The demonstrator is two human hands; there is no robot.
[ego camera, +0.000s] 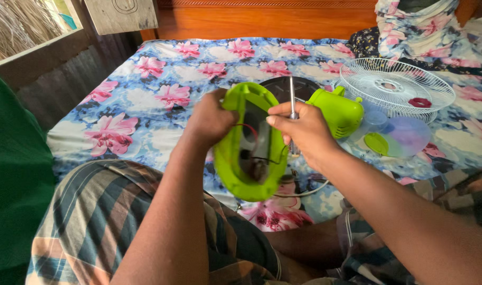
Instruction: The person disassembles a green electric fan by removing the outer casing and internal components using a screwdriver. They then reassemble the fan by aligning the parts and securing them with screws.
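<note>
My left hand (209,119) grips the upper left rim of a lime-green fan base (231,163), turned so its open underside faces me. Red and black wires and dark parts show inside it. My right hand (304,129) pinches a thin metal screwdriver (292,92) upright against the base's right edge. Behind my right hand lies the green fan motor housing (338,111), in front of a dark round part (283,84). I sit cross-legged in a checked cloth.
A white wire fan grille (397,87) with a red cap lies at the right on the flowered bedsheet (146,100). A translucent fan blade (402,137) rests below it. A white cord (304,192) runs under the base. Folded flowered cloth sits against the wooden headboard.
</note>
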